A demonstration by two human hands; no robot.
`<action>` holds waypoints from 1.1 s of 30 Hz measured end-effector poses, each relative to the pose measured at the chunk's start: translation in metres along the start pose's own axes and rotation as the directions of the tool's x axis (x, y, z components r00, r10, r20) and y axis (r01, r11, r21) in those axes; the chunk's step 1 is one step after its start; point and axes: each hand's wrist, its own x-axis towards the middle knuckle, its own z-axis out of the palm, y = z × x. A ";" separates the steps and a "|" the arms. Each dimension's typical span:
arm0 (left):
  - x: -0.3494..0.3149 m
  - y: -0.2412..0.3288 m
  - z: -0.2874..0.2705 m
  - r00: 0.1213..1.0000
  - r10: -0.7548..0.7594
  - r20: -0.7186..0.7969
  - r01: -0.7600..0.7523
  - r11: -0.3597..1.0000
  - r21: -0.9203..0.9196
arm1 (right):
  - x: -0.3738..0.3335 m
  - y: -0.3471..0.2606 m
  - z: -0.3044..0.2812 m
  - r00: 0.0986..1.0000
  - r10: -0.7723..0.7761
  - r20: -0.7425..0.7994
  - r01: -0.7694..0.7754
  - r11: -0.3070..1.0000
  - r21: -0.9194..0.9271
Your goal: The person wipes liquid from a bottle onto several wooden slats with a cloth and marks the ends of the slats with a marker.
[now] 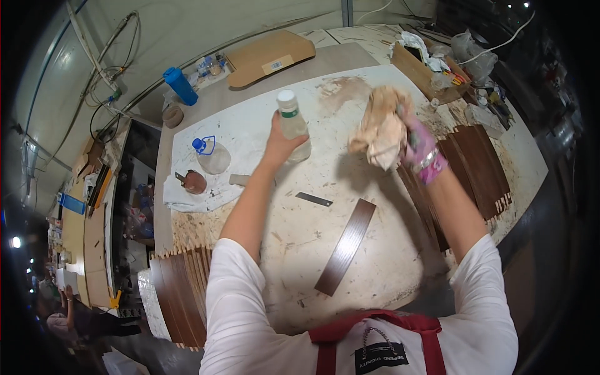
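Note:
My left hand (282, 142) is wrapped round a clear bottle (291, 122) with a white cap and a green band, standing over the worktable's middle. My right hand (422, 145), in a purple and pink patterned glove, grips a crumpled beige cloth (382, 128) above the table. The cloth is slightly blurred and hides some fingers. A dark brown wood strip (347, 247) lies slantwise nearer to me. Beyond it is a flat dark metal blade (314, 199). Left of my left forearm are a clear jug (214, 157) with a blue cap and a small brown pot (195, 182).
Stacks of brown slats lie at the right (472, 165) and lower left (178, 297). At the back are a cardboard piece (272, 57), a blue bottle (180, 86) and an open carton (431, 74) of odds and ends. Another person (72, 319) is far left.

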 end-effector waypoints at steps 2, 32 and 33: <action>0.001 0.000 0.018 0.991 0.090 -0.099 -0.072 0.983 0.168 | 0.025 -0.013 0.046 0.929 -0.329 0.167 0.367 0.787 -0.496; -0.055 0.101 0.061 0.592 0.523 0.614 -0.726 0.016 0.687 | -0.091 0.093 -0.085 0.951 0.247 -0.184 -0.091 0.795 0.600; -0.056 0.107 0.060 0.568 0.527 0.632 -0.735 -0.022 0.678 | -0.094 0.095 -0.084 0.957 0.241 -0.163 -0.094 0.787 0.610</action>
